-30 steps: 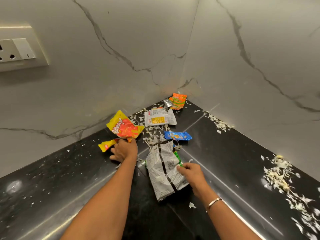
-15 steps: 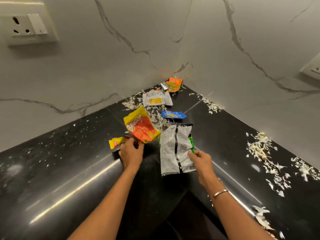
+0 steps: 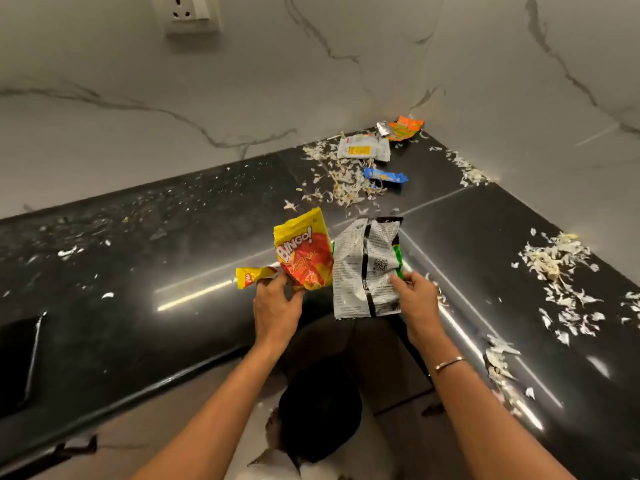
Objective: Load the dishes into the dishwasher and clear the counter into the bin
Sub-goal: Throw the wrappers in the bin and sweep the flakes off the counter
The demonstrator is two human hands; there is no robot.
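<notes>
Left hand (image 3: 277,306): fingers pinched on lower edge of Bingo packet (image 3: 304,258) and yellow sachet (image 3: 251,276). Right hand (image 3: 415,303): fingers pinched on side of silver packet (image 3: 363,271). All held above tabletop (image 3: 173,237) near front edge. Likely empty foil: light, crinkly, slippery; best gripped at crimped seams

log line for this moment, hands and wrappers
left hand: grips Bingo packet, yellow sachet | right hand: grips silver wrapper | counter: white wrapper, blue wrapper, orange wrapper, scraps
</notes>
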